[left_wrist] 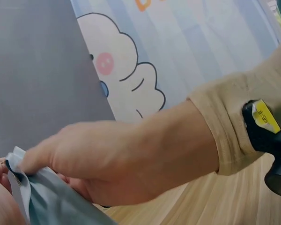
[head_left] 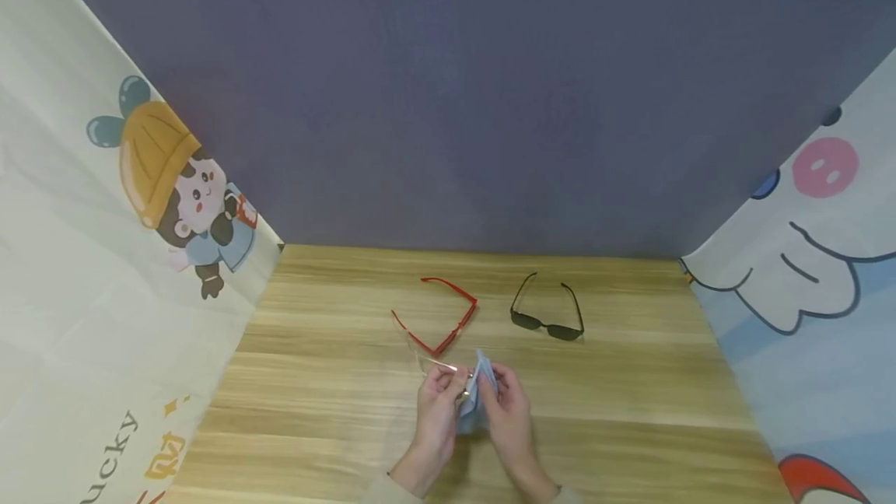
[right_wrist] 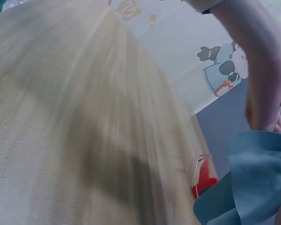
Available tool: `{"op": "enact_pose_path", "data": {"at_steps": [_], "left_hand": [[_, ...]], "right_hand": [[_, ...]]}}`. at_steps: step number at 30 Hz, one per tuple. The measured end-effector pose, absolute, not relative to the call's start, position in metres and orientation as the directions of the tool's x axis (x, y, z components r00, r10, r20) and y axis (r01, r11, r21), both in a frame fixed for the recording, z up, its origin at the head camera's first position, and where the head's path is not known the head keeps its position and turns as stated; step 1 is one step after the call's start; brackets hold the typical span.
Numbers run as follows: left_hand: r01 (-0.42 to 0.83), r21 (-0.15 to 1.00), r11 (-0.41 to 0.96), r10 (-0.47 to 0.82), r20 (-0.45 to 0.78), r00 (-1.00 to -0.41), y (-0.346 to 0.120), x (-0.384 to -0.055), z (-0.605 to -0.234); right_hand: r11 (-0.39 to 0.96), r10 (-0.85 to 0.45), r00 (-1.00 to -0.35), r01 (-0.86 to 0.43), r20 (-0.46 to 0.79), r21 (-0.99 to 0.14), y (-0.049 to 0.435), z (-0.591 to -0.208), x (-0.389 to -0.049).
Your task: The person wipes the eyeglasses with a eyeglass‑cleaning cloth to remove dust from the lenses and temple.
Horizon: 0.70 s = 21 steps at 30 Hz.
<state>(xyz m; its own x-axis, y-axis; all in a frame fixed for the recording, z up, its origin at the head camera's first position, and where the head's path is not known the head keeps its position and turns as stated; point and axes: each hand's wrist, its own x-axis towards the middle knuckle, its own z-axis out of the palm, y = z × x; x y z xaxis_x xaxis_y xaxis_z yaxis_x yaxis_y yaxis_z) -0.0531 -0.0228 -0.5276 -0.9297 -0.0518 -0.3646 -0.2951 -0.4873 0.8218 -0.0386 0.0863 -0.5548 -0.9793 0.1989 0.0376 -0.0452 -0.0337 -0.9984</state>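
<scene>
My left hand (head_left: 437, 409) pinches a pair of thin-framed glasses (head_left: 444, 365), whose slender temples stick out to the left. A light blue cleaning cloth (head_left: 470, 404) is held in my right hand (head_left: 511, 414), folded over part of the glasses, so that part is hidden. Both hands are close together above the front of the table. In the left wrist view, the right thumb presses on the cloth (left_wrist: 56, 199). From the right wrist, the cloth (right_wrist: 260, 173) hangs down below the left hand (right_wrist: 267, 93).
Red-framed glasses (head_left: 467, 316) lie just beyond my left hand with temples spread. Black sunglasses (head_left: 526, 321) lie behind my right hand, temples pointing away. The wooden table (head_left: 315, 379) is bordered by a grey back panel (head_left: 448, 99) and printed side curtains (head_left: 63, 255).
</scene>
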Motion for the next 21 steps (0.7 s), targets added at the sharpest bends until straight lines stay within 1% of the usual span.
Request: {"op": "enact_pose_path", "data": {"at_steps": [5,12,21], "left_hand": [[-0.314,0.814,-0.489,-0.046,-0.383,-0.923,-0.024,-0.052,-0.526],[-0.309,0.834,-0.458,-0.052,-0.372,-0.927,-0.027,-0.053,-0.525],[-0.291,0.829,-0.478,-0.065,-0.364,-0.929,-0.027,-0.053,-0.527]], "right_hand": [[-0.023,0.195,-0.981,-0.023,0.018,-0.999,0.085,-0.564,-0.04],[-0.025,0.186,-0.981,0.05,-0.054,-0.998,0.086,-0.574,-0.042],[-0.032,0.184,-0.983,0.016,-0.022,-0.999,0.084,-0.561,-0.042]]}}
